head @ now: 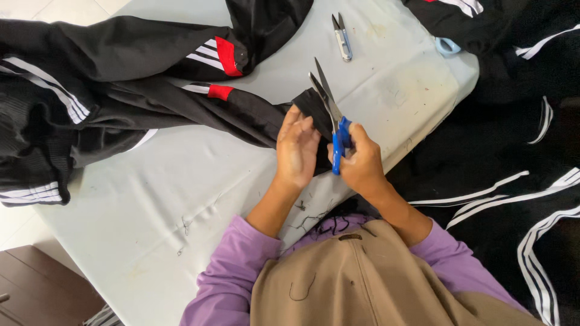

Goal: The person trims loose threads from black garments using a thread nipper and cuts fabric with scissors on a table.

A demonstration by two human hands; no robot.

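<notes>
A black jacket with white stripes and red patches lies across the pale table. My left hand presses flat on the end of its sleeve near the table's front edge. My right hand grips the blue handles of a pair of scissors. The blades are slightly apart and point away from me, over the sleeve end beside my left fingers.
Small metal thread snips lie on the table further back. A light blue scissor handle peeks from under black striped garments heaped on the right. Loose thread bits lie near my purple sleeves.
</notes>
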